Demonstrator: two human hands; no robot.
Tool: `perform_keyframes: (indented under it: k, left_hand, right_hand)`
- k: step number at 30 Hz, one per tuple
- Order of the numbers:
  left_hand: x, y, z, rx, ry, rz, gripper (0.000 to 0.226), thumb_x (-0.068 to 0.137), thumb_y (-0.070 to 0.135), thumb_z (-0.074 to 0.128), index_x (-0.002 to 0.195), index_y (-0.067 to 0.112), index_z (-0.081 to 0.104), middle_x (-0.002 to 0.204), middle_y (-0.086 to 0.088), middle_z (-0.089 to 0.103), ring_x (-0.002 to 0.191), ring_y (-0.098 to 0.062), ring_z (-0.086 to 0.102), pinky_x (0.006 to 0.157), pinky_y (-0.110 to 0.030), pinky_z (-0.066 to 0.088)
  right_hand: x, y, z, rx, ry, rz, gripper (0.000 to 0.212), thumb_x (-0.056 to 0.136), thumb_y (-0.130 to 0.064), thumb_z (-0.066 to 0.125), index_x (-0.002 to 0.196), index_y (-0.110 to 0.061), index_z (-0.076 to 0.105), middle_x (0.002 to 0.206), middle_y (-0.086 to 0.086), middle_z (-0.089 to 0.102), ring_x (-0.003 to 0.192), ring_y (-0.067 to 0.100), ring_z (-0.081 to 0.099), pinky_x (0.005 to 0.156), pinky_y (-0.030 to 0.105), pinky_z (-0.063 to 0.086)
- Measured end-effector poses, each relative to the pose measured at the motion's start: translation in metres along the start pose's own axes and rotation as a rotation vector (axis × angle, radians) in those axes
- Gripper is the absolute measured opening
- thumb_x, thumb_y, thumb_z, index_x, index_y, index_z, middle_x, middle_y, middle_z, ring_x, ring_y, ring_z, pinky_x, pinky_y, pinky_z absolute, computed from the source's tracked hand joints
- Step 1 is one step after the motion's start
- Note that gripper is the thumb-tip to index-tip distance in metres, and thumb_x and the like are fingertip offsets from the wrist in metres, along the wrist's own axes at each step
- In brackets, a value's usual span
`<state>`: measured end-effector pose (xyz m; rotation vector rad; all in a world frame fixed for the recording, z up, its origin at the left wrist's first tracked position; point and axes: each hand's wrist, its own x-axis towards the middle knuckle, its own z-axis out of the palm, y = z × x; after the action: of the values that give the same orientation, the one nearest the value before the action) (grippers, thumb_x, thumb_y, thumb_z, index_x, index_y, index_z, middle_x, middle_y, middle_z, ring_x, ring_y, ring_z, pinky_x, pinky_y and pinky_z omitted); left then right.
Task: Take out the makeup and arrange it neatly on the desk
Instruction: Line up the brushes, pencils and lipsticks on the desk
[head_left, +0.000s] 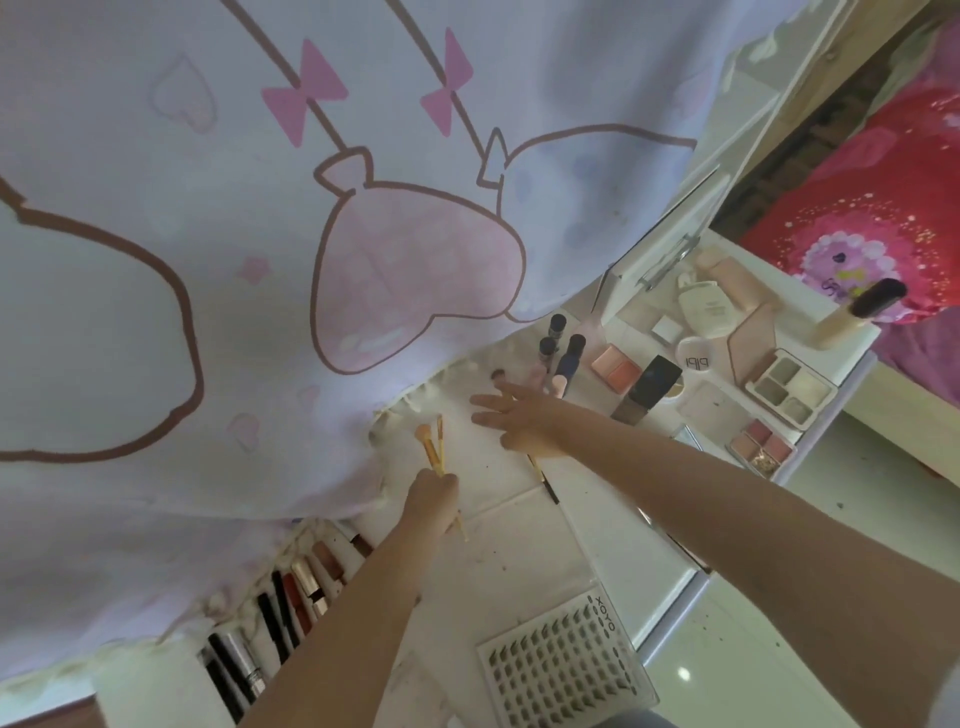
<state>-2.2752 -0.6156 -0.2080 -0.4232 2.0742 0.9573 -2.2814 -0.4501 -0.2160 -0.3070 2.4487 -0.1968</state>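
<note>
My left hand (432, 500) grips two thin yellow-handled makeup brushes (432, 444), bristles pointing away from me, above the white desk (519, 545). My right hand (511, 415) is spread open with straight fingers over the desk, above a dark-handled brush (545, 483) lying there. Just beyond its fingers stand several small bottles (563, 358). To the right lie a blush compact (615, 368), a black tube (647, 388), a grey eyeshadow palette (789, 387) and a pink palette (761, 447). A row of lipsticks and pencils (291, 597) lies at the lower left.
A large lilac curtain (208, 260) with pink cartoon prints hangs over the desk's left side. A tray of false lashes (563, 660) lies near me. A cream bottle (709, 309) and a big brush (860, 309) sit far right, near a red bedcover (883, 182).
</note>
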Motion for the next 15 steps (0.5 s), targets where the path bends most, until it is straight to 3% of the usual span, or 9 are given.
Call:
perform_keyframes:
  k: [2,4,5,7,10,13,15]
  left_hand:
    - [0.003,0.006,0.006,0.105,-0.005,0.030,0.031,0.089,0.005,0.034,0.115,-0.009,0.043,0.073,-0.010,0.046,0.060,-0.021,0.045,0.051,-0.028,0.036]
    - [0.007,0.010,0.012,0.232,0.006,0.055,0.036,0.087,0.006,0.038,0.118,-0.011,0.046,0.096,-0.023,0.059,0.085,-0.036,0.058,0.072,-0.038,0.047]
    - [0.009,0.012,0.015,0.327,0.029,0.081,0.035,0.088,0.008,0.039,0.117,-0.011,0.048,0.109,-0.026,0.058,0.100,-0.038,0.057,0.084,-0.039,0.046]
    - [0.008,0.015,0.020,0.557,0.055,0.164,0.034,0.092,0.012,0.038,0.116,-0.007,0.052,0.120,-0.025,0.056,0.112,-0.036,0.052,0.092,-0.036,0.040]
    - [0.001,0.015,0.027,0.756,0.108,0.314,0.032,0.093,0.009,0.036,0.119,-0.004,0.050,0.128,-0.023,0.050,0.119,-0.034,0.046,0.094,-0.035,0.035]
    - [-0.014,0.012,0.032,0.904,0.224,0.430,0.028,0.088,0.004,0.039,0.111,-0.004,0.053,0.116,-0.026,0.056,0.108,-0.039,0.051,0.085,-0.040,0.041]
    - [-0.028,0.008,0.038,1.042,0.287,0.544,0.028,0.088,0.006,0.041,0.113,-0.003,0.053,0.113,-0.023,0.057,0.107,-0.038,0.051,0.082,-0.043,0.045]
  right_hand:
    - [0.001,0.004,0.001,0.034,0.016,0.010,0.057,0.094,-0.015,0.030,0.145,-0.029,0.009,0.155,-0.009,-0.006,0.143,0.023,-0.006,0.113,0.057,0.003]
    - [0.002,0.003,-0.001,0.078,0.059,0.032,0.058,0.094,-0.016,0.027,0.144,-0.034,0.003,0.154,-0.012,-0.007,0.142,0.023,-0.008,0.113,0.056,0.003]
    - [0.001,0.001,-0.001,0.095,0.105,0.047,0.057,0.095,-0.017,0.025,0.144,-0.034,0.001,0.154,-0.011,-0.007,0.142,0.023,-0.008,0.113,0.055,0.003]
    - [-0.003,-0.002,0.000,0.133,0.202,0.070,0.052,0.097,-0.019,0.023,0.145,-0.026,0.003,0.156,-0.003,-0.002,0.143,0.025,-0.005,0.113,0.050,0.001]
    - [-0.019,-0.009,0.008,0.331,0.260,0.082,0.047,0.097,-0.015,0.027,0.143,-0.010,0.019,0.154,0.011,0.012,0.141,0.028,0.004,0.113,0.045,-0.002]
    - [-0.051,-0.022,0.023,0.500,0.339,0.160,0.041,0.096,-0.011,0.030,0.134,0.002,0.034,0.142,0.023,0.031,0.131,0.037,0.028,0.107,0.043,0.023]
    - [-0.078,-0.030,0.042,0.477,0.425,0.213,0.037,0.094,-0.009,0.035,0.128,0.003,0.041,0.137,0.022,0.037,0.125,0.037,0.036,0.102,0.042,0.034]
